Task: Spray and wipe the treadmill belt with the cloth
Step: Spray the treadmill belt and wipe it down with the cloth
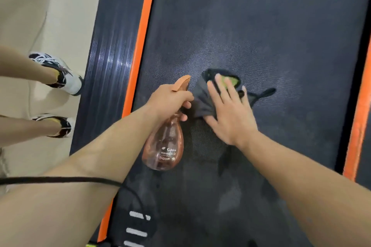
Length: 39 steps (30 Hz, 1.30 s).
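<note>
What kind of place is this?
Likely an exercise room, gym or home I cannot tell: a treadmill belt edged by orange strips fills the view, and another person in sneakers stands on pale floor beside it.

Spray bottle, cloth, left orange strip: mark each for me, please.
spray bottle (163,146), head view, on its clear pink body.
cloth (201,100), head view, on the dark fold near the bottle.
orange strip (143,26), head view, midway along the left one.
</note>
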{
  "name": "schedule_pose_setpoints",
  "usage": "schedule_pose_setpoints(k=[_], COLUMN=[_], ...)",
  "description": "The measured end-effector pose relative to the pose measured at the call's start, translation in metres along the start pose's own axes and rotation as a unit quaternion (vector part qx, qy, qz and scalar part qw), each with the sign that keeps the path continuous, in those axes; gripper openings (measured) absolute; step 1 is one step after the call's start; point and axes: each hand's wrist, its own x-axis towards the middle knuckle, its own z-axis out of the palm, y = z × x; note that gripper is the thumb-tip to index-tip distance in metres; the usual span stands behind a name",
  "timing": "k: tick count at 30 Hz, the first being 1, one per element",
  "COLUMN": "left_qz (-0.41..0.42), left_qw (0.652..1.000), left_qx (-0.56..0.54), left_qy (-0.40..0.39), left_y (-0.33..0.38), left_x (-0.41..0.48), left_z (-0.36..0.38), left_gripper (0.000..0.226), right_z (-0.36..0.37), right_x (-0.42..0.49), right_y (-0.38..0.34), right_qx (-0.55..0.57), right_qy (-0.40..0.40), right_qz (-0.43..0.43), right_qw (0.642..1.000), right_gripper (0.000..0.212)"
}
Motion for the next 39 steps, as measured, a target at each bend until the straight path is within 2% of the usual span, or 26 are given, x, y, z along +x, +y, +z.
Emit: schedule_pose_setpoints(k=[2,4,8,14,19,23,25,30,33,37,39], left_qz=[-0.004,-0.013,-0.027,-0.037,-0.044,-0.031,-0.028,-0.04,-0.033,-0.029,-0.029], left_qw=[1.0,0.999,0.998,0.999,0.998,0.998,0.998,0.997,0.995,0.991,0.992], left_qx=[-0.017,-0.032,-0.038,-0.02,-0.028,-0.049,-0.045,-0.051,-0.082,-0.115,-0.097], left_qy=[0.013,0.024,0.034,0.032,0.033,0.027,0.026,0.038,0.048,0.061,0.077], left_y=[-0.002,-0.007,-0.023,-0.054,-0.084,-0.099,-0.104,-0.117,-0.124,-0.132,-0.132], left_x=[-0.011,-0.023,-0.047,-0.071,-0.082,-0.086,-0.089,-0.098,-0.102,-0.102,-0.101], left_z=[0.0,0.003,0.011,0.024,0.029,0.026,0.019,-0.007,-0.022,-0.04,-0.047], left_gripper=[0.009,0.019,0.025,0.01,0.007,0.003,0.012,0.018,0.009,0.031,0.03], right_z=[0.021,0.036,0.043,0.041,0.059,0.071,0.073,0.071,0.074,0.069,0.069], right_x=[-0.054,-0.093,-0.114,-0.127,-0.178,-0.21,-0.216,-0.217,-0.215,-0.212,-0.211], right_y=[-0.022,-0.04,-0.066,-0.064,-0.056,-0.08,-0.099,-0.136,-0.152,-0.161,-0.162], right_qx=[0.005,0.006,0.041,0.017,0.011,0.035,0.053,0.067,0.066,0.055,0.049], right_qy=[-0.035,-0.08,-0.116,-0.112,-0.112,-0.095,-0.096,-0.117,-0.122,-0.133,-0.135], right_qz=[-0.077,-0.092,-0.048,-0.043,0.004,0.1,0.131,0.115,0.099,0.099,0.101], right_qw=[0.996,0.993,0.991,0.993,0.994,0.99,0.985,0.984,0.985,0.985,0.984], right_gripper=[0.087,0.086,0.085,0.085,0.084,0.089,0.091,0.09,0.09,0.089,0.09])
